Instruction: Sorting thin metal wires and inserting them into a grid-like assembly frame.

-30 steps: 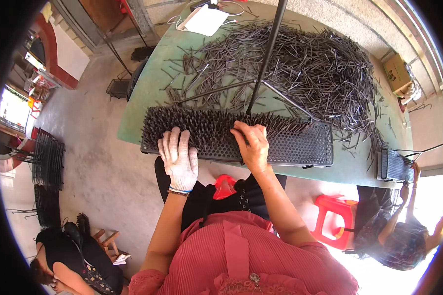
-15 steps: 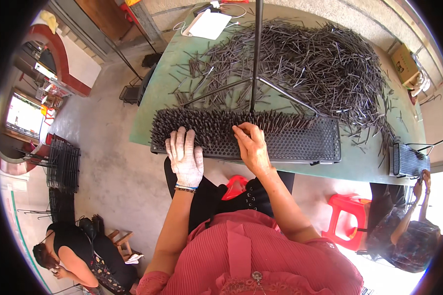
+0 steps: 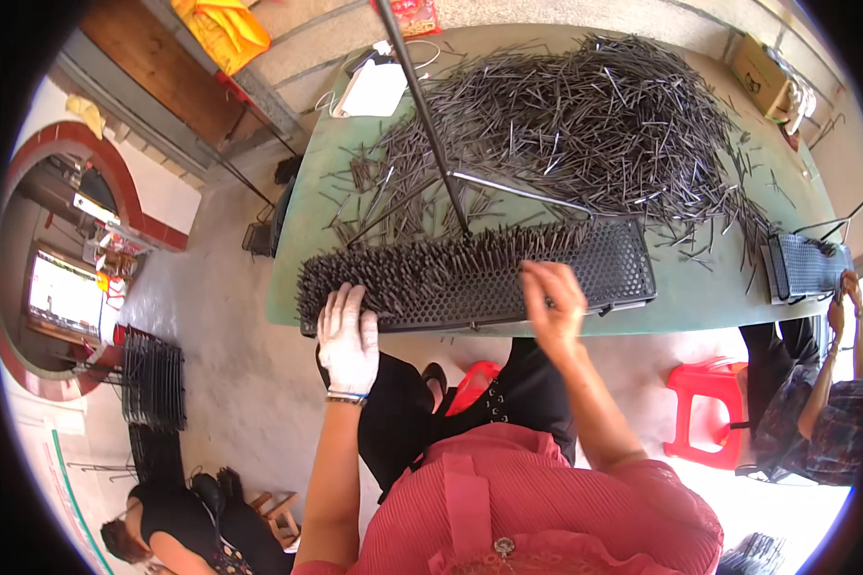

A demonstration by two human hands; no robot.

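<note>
A long black perforated rack (image 3: pixel 547 285) lies along the near edge of the table. Short dark rods (image 3: pixel 379 273) stand upright in its holes, dense at the left end and along the back; bare holes show at the front right. My left hand (image 3: pixel 348 335), in a white knit glove, lies with fingers stretched out against the rods at the front left. Above the rack's right half is my bare right hand (image 3: pixel 556 305), thumb and fingertips closed together near the edge of the rod rows. Whatever those fingertips hold is too small to make out.
A large heap of loose dark rods (image 3: pixel 604 125) covers the green table (image 3: pixel 710 311) behind the rack. A black frame handle (image 3: pixel 427 125) rises from the rack. At the right, another person's hands (image 3: pixel 849 287) are at a smaller rack (image 3: pixel 810 266). A red stool (image 3: pixel 705 407) stands below.
My right hand has moved right along the rack, away from the left hand. The gloved hand stays at the left end. The whole view has shifted and turned slightly.
</note>
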